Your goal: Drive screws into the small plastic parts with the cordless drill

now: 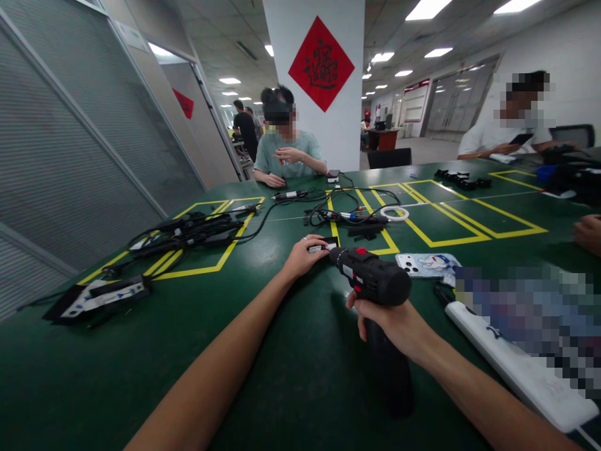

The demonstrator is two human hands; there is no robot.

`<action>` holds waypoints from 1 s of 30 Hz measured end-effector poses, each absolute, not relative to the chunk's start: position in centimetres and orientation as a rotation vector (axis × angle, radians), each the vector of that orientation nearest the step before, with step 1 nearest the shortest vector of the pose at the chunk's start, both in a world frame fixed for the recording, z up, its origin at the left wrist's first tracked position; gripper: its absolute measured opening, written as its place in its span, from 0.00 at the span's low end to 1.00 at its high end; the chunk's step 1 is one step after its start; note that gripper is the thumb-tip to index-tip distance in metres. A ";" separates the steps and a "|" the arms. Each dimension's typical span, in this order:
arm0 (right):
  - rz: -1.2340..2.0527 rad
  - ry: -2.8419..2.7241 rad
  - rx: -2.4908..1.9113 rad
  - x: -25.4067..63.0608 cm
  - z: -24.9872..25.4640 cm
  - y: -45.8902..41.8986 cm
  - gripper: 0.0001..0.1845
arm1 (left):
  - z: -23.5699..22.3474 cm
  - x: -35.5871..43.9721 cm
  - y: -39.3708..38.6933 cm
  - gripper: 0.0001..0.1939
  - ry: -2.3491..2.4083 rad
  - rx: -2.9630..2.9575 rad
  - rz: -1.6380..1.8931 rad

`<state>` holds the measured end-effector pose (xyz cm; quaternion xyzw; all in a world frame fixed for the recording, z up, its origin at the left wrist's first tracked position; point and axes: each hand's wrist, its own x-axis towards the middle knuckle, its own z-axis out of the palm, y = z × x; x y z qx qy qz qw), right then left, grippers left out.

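Note:
My right hand (392, 322) is wrapped around the grip of a black cordless drill (373, 279) with red buttons, held over the green table (282, 376). The drill's nose points left toward my left hand (303, 254). That hand pinches a small silvery bit (318, 248) right at the drill's chuck, fingers closed around it. A small black piece lies on the table just behind the bit.
A phone in a cartoon case (427, 264) lies right of the drill, a white power strip (521, 369) nearer right. Black cables and tools (188, 228) sprawl over yellow tape lines at left and centre. Two people sit across the table; another hand (589, 233) rests at the right edge.

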<state>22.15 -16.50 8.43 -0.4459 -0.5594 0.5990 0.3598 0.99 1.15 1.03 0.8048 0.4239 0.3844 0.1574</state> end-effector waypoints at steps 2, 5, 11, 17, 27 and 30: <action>1.547 -1.428 -1.144 22.2 8.5 -16.5 0.07 | 1.0 1.0 1.2 0.13 1.211 2.294 1.103; 1.563 -1.423 -1.149 22.3 8.3 -16.5 0.07 | 0.9 0.9 1.2 0.13 1.205 2.280 1.106; 1.555 -1.396 -1.105 22.3 8.0 -16.5 0.06 | 0.9 1.0 1.2 0.13 1.223 2.249 1.110; 1.568 -1.379 -1.084 22.3 7.8 -16.4 0.06 | 1.0 1.0 1.2 0.13 1.208 2.249 1.126; 1.545 -1.466 -1.107 22.5 7.7 -16.5 0.05 | 1.2 1.1 1.0 0.13 1.229 2.229 1.111; 1.548 -1.419 -1.109 22.7 7.4 -16.4 0.05 | 1.0 1.0 1.4 0.14 1.216 2.217 1.101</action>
